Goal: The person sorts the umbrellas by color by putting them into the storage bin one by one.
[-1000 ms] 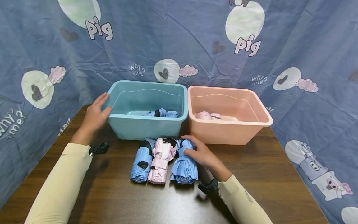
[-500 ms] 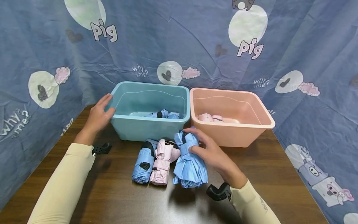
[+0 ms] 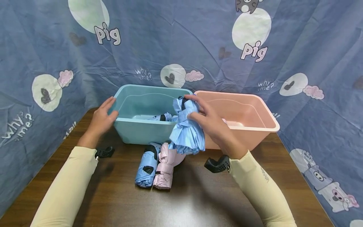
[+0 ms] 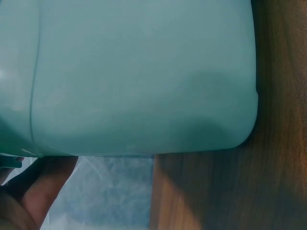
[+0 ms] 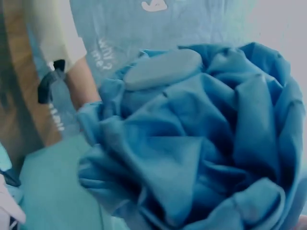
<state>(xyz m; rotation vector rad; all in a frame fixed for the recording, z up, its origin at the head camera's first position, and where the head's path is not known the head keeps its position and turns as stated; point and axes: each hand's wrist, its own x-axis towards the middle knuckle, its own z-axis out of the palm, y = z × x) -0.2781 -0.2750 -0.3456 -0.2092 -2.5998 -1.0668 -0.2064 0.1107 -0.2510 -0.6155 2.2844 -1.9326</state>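
My right hand (image 3: pixel 211 121) grips a folded blue umbrella (image 3: pixel 185 135) from its right side, raised off the table. It overlaps the teal bin's front right corner in the head view. Up close in the right wrist view, the umbrella's pleated cloth (image 5: pixel 192 143) and flat round end fill much of the picture. My left hand (image 3: pixel 101 121) rests at the left rim of the teal bin (image 3: pixel 144 132), fingers fairly straight. On the table in front lie a rolled blue umbrella (image 3: pixel 146 171) and a rolled pink umbrella (image 3: pixel 164 170), side by side. Inside the teal bin are blue umbrellas (image 3: pixel 162 117).
A peach bin (image 3: pixel 252 135) stands to the right of the teal one; a bit of pink (image 3: pixel 224 121) shows inside, mostly hidden behind my right hand. A patterned blue cloth (image 3: pixel 210 41) hangs behind both bins. The brown wooden table (image 3: pixel 124 201) carries everything.
My right hand has lifted the blue umbrella from the table, up toward the bins' rims where they meet. The left hand has stayed at the teal bin's rim.
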